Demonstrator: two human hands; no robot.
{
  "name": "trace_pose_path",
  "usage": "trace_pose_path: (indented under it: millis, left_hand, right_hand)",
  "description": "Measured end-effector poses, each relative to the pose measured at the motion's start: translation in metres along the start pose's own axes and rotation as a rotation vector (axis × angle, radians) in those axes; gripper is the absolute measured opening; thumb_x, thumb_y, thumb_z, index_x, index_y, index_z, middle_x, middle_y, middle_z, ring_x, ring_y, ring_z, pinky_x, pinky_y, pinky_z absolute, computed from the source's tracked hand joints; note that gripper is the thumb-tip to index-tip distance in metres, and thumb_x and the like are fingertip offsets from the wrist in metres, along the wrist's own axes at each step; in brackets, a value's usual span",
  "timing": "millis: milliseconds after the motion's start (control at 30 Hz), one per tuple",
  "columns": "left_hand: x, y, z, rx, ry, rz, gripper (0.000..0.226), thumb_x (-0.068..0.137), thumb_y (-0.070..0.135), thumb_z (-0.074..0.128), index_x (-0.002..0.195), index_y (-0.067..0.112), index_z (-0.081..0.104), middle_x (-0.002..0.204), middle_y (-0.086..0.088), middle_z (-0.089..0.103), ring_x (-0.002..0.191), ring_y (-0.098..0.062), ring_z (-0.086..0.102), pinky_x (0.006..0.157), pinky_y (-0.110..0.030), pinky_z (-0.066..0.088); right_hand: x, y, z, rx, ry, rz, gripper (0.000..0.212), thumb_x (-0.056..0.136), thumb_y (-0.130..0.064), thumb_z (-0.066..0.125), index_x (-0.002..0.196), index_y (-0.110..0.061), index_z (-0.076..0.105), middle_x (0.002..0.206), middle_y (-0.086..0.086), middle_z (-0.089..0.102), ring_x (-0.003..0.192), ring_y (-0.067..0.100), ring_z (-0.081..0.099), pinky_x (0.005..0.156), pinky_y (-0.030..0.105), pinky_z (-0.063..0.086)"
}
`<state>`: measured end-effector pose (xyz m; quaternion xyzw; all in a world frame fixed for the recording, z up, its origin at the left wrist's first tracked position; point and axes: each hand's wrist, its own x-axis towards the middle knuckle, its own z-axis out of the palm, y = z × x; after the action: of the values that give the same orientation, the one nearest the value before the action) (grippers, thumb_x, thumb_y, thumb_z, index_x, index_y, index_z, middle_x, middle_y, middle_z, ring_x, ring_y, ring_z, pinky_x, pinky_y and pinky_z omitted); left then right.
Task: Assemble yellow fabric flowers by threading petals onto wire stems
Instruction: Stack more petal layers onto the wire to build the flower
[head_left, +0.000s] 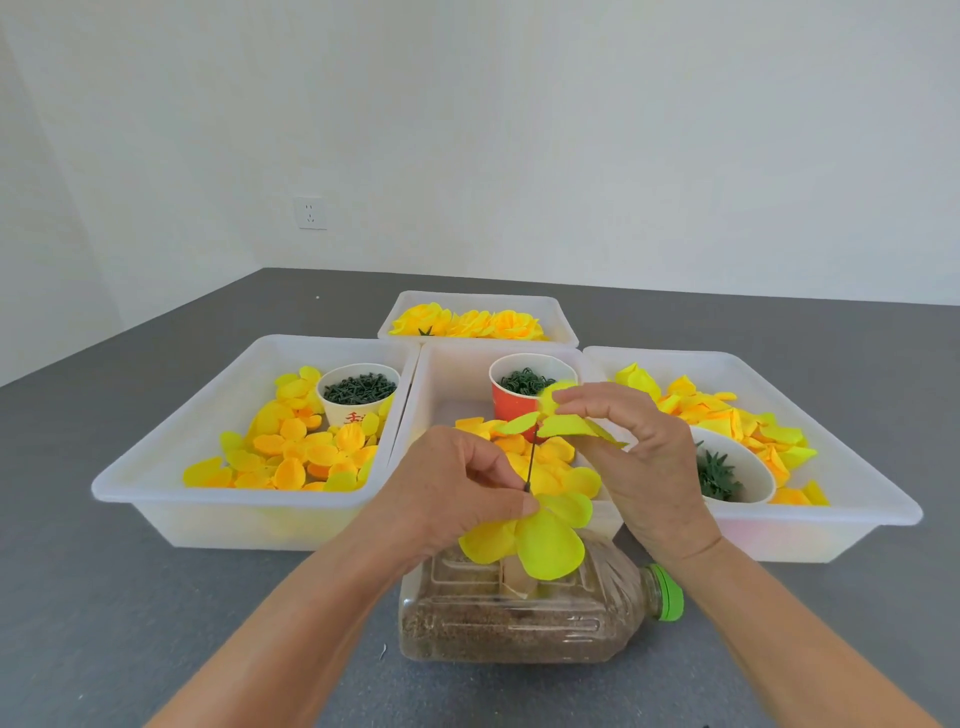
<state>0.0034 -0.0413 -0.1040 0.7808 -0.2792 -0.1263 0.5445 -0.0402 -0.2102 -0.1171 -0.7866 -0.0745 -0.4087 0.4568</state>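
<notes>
Honestly, with the left hand (457, 488) pinching the wire stem (530, 462) and the right hand (623, 441) pinching a petal layer (561, 426) at its tip, any wobble could miss the hole.

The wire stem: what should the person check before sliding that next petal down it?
1. Wire stem pinched firmly by the left hand: ok.
2. New petal piece held in the right hand: ok.
3. Stem tip through the petal's hole: cannot tell, the tip is hidden by the petal.
4. Lower petals already sitting on the stem under the left hand: ok.
5. Stem upright, not bent: ok.
6. More petals ready in the middle tray: ok.
</notes>
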Motion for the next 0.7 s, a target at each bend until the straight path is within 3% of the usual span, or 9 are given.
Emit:
trace_pose_path:
  millis: [100, 233, 367, 533, 700]
  left_hand:
    - [-0.001, 0.000, 0.000, -0.040, -0.006, -0.021, 0.016, 0.068, 0.005, 0.080, 0.060, 0.015, 0.070, 0.068, -0.005, 0.067, 0.067, -0.014, 0.057, 0.067, -0.027, 0.048]
    - [-0.003, 0.000, 0.000, -0.083, -0.020, -0.031, 0.014, 0.069, 0.002, 0.079, 0.063, 0.012, 0.071, 0.064, -0.003, 0.066, 0.063, -0.011, 0.058, 0.061, -0.021, 0.048]
    - [-0.002, -0.001, 0.000, -0.082, -0.020, -0.022, 0.015, 0.070, 0.001, 0.078, 0.063, 0.011, 0.070, 0.066, -0.006, 0.066, 0.064, -0.012, 0.058, 0.061, -0.021, 0.048]
    - [-0.002, -0.001, 0.001, -0.093, -0.025, -0.016, 0.014, 0.069, 0.002, 0.078, 0.063, 0.011, 0.070, 0.068, -0.008, 0.067, 0.065, -0.013, 0.059, 0.063, -0.024, 0.049]
    - [-0.003, -0.001, 0.001, -0.081, -0.012, -0.012, 0.014, 0.069, 0.003, 0.079, 0.063, 0.012, 0.071, 0.065, -0.004, 0.066, 0.062, -0.009, 0.057, 0.059, -0.019, 0.047]
  right_hand:
    - [-0.004, -0.004, 0.003, 0.022, 0.037, 0.119, 0.033, 0.072, 0.003, 0.073, 0.082, -0.027, 0.069, 0.089, 0.002, 0.071, 0.093, 0.022, 0.063, 0.085, 0.030, 0.048]
    - [-0.008, -0.014, 0.004, 0.155, 0.042, 0.220, 0.024, 0.075, -0.002, 0.072, 0.074, -0.026, 0.071, 0.070, -0.012, 0.071, 0.064, 0.003, 0.063, 0.065, 0.021, 0.052]
    - [-0.009, -0.022, 0.005, 0.267, 0.064, 0.335, 0.025, 0.073, -0.003, 0.073, 0.069, -0.027, 0.072, 0.067, -0.009, 0.072, 0.062, 0.003, 0.064, 0.061, 0.020, 0.053]
    - [-0.008, -0.025, 0.003, 0.457, 0.040, 0.594, 0.014, 0.078, -0.007, 0.070, 0.071, -0.019, 0.075, 0.074, 0.006, 0.074, 0.068, 0.021, 0.068, 0.069, 0.037, 0.057]
    - [-0.003, -0.029, 0.004, 0.545, 0.038, 0.731, 0.015, 0.077, -0.006, 0.069, 0.066, -0.016, 0.074, 0.070, 0.004, 0.073, 0.059, 0.014, 0.067, 0.050, 0.026, 0.052]
